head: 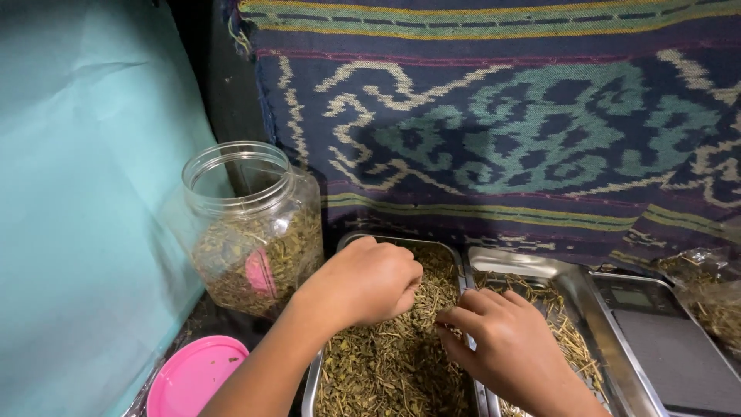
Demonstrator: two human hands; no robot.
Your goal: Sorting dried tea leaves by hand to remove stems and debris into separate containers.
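A: Where do the 2 hands sit?

B: Both are over the left rectangular metal tray (461, 272), which is heaped with dry green-brown leaf fragments and thin stems (394, 363). The left hand (369, 283) is curled knuckles-up, its fingertips pressed down into the heap near the tray's far end. The right hand (505, 340) crosses the seam between the 2 trays; its thumb and forefinger are pinched on a small bit of the dried material at the heap's right edge.

A: Is the left hand gripping anything?

B: The fingers are bent inward on the leaves, but what lies under them is hidden, so that cannot be told.

A: Which way does the tray run?

B: Its long axis runs from the person toward the draped cloth at the back, and a second shiny metal tray (532, 266) lies parallel, touching it on the right, holding paler, straw-like stems.

A: And around them?

B: To the left stands an upright, lidless clear plastic jar (251, 224), partly filled with the same crumbly herb. A round, smooth pink plastic lid (193, 377) lies flat near the jar's foot. At the right is a flat digital scale with a grey platform (671, 351). Behind hangs a dark blue woven cloth with teal and cream patterns (502, 123); a plain teal sheet (85, 193) covers the left side.
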